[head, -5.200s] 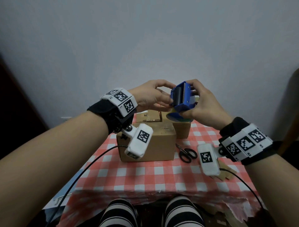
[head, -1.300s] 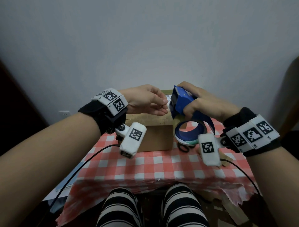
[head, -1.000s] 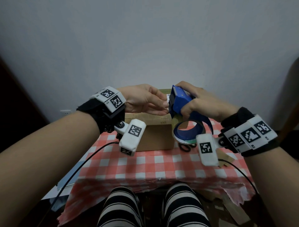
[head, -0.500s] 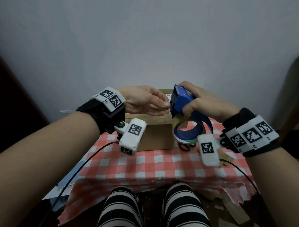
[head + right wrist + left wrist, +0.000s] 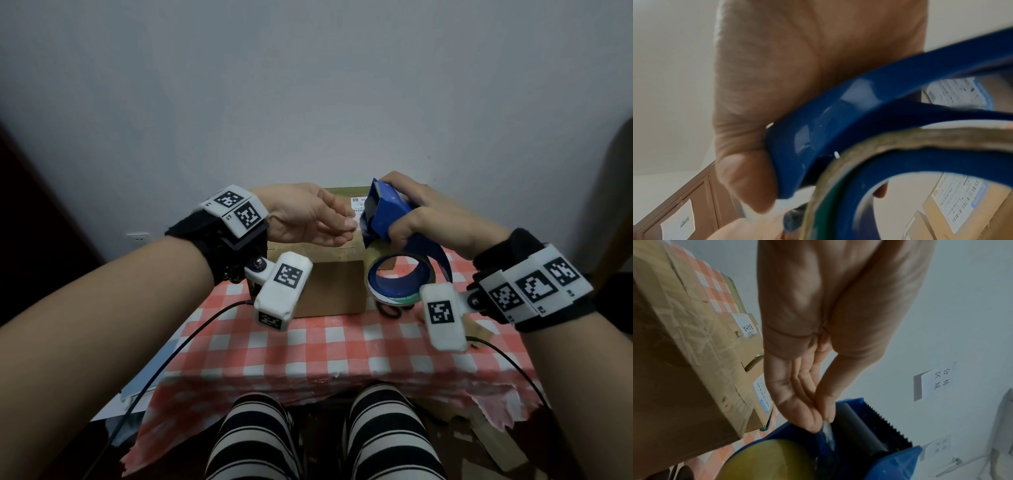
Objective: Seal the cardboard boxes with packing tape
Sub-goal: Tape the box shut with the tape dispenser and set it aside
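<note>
Pinching the clear free end of the packing tape (image 5: 827, 430) between thumb and fingertips, the left hand (image 5: 308, 216) draws it from the blue plastic tape dispenser (image 5: 387, 216) gripped in the right hand (image 5: 435, 219), above the brown cardboard box (image 5: 329, 277) on the checked tabletop (image 5: 342, 346). The thin film could slip free, snap back onto the roll, or fold onto itself.

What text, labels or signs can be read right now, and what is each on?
"BAHA": white sticker on a cardboard box, reads sideways; smaller print unreadable.
"分拣区域": paper sign on the wall.
Shipping label with barcodes: too small.
Shipping label on another box, right wrist view: blurred.
Second wall note: illegible.
Wrist markers: "L", "L1".
</note>
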